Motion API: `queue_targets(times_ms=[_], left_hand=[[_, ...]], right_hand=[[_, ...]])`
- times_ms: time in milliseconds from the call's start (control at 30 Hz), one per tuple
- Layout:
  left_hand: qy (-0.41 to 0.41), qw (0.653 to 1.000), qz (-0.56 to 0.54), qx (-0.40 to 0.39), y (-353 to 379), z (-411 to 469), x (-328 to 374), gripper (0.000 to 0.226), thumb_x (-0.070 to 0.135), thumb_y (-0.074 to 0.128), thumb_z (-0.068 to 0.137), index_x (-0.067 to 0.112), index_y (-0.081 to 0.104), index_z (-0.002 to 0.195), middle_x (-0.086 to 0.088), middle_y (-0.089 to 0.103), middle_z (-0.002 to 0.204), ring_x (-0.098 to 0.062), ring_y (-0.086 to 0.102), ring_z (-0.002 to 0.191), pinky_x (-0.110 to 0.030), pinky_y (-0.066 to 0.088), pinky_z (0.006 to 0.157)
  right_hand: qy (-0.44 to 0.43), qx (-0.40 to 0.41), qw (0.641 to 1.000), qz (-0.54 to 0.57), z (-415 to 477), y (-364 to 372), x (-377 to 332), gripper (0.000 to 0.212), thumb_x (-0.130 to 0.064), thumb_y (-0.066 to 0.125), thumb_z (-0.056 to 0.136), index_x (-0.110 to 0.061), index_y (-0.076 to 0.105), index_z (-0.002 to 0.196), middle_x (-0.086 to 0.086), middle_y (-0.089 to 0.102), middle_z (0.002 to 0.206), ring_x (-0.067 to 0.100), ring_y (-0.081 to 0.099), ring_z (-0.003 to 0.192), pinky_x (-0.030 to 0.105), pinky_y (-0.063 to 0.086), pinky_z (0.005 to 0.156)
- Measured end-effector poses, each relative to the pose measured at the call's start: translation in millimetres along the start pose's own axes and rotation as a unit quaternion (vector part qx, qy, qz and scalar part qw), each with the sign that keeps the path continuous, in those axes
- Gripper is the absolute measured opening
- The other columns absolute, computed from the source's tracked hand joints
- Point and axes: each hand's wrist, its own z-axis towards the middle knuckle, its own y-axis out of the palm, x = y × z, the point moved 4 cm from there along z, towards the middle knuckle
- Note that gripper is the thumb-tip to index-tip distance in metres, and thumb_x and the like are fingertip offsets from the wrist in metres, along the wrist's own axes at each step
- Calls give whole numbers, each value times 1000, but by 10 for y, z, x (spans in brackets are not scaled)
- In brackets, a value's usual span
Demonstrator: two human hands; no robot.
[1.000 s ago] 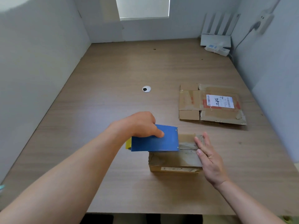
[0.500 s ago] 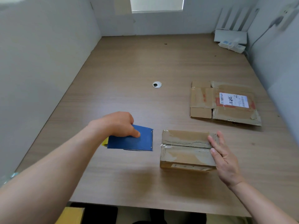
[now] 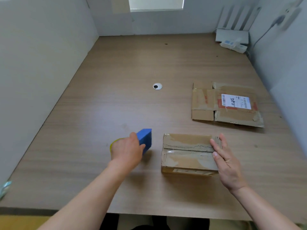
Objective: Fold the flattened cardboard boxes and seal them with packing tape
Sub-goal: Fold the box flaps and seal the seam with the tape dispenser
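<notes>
One worn, tape-sealed box (image 3: 187,154) — right hand (image 3: 227,163) flat on it, left hand (image 3: 127,151) gripping blue dispenser (image 3: 146,137).

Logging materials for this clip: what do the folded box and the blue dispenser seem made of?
Folded box: matte brown corrugated cardboard, fluted edges showing, glossy clear tape on top. Blue dispenser: smooth, evenly coloured, probably plastic, possibly painted metal.

My left hand (image 3: 126,151) grips the blue tape dispenser (image 3: 145,139) on the table (image 3: 103,100), beside the taped box (image 3: 188,153). My right hand (image 3: 227,165) lies flat on the box's right end. A flattened box (image 3: 226,104) lies farther off.
</notes>
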Motion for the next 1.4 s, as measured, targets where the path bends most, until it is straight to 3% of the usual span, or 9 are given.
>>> queue_targets(times_ms=[233, 333, 500, 667, 833, 967, 1067, 1133, 1400], left_hand=[[-29, 990, -125, -63, 676, -233, -271, 23, 29, 51, 96, 11, 44, 110, -9, 58, 111, -30, 55, 95, -38, 38, 70], [-29, 963, -256, 75, 415, -303, -186, 37, 19, 64, 89, 1, 53, 119, -16, 55, 127, -37, 50, 119, -40, 41, 98], [32, 858, -513, -12, -33, -460, 808, 73, 48, 40, 99, 14, 12, 157, 11, 10, 161, 3, 4, 147, -6, -2, 112], [-68, 826, -542, -134, 189, -249, 1018, 64, 40, 35, 105, 12, 13, 158, -1, 21, 163, -18, 19, 149, -24, 11, 117], [-80, 780, -607, -132, 251, -235, 965, 44, 37, 36, 106, 16, 49, 142, 0, 57, 138, -15, 48, 131, -40, 33, 116], [-76, 803, -579, -118, 220, -245, 999, 42, 38, 37, 105, 16, 52, 137, -1, 60, 133, -18, 51, 128, -41, 37, 113], [-73, 801, -586, -101, 183, -246, 995, 31, 33, 38, 106, 20, 59, 124, 8, 66, 114, -15, 60, 115, -33, 45, 101], [-82, 782, -609, -106, 169, -262, 1008, 31, 31, 39, 106, 21, 59, 128, 6, 66, 119, -13, 59, 117, -35, 44, 105], [-120, 771, -615, -115, 240, -262, 1027, 33, 33, 37, 106, 20, 60, 126, -1, 67, 118, -18, 60, 115, -45, 42, 108]], right_hand=[[4, -4, 1000, 2, -4, -9, 19, 47, 2, 49, 100, -28, 53, 136, -28, 21, 154, -12, 17, 144, 6, 13, 114], [4, -5, 1000, 2, -6, -11, 18, 48, 1, 49, 100, -33, 52, 134, -28, 20, 155, -12, 16, 144, 6, 12, 114], [-2, -8, 1000, 0, -8, 23, 56, 51, -3, 50, 101, -44, 52, 130, -25, 20, 158, -8, 16, 147, 9, 12, 116], [13, -24, 1000, 4, -17, 27, 21, 50, -6, 47, 103, -43, 44, 137, -26, 14, 158, -10, 10, 147, 7, 8, 115], [87, -127, 988, 13, -66, -38, -50, 60, -54, 32, 101, -53, -9, 145, -30, -7, 160, -7, 1, 149, 15, 4, 120], [55, -72, 944, -316, 19, -153, -227, 78, -75, 13, 93, -40, -34, 145, -6, -28, 162, 13, -22, 150, 43, -8, 123], [-103, -123, 916, -367, 167, 296, -671, 75, -66, 10, 93, -36, -28, 150, -6, -36, 159, 15, -32, 146, 39, -26, 115], [-161, -214, 881, -391, 193, 677, -789, 72, -58, 15, 98, -26, -15, 156, -2, -27, 162, 20, -25, 150, 50, -12, 121], [-224, -297, 817, -441, 160, 124, -265, 88, -79, 3, 88, -24, -20, 152, -5, -32, 159, 12, -37, 144, 43, -20, 118]])
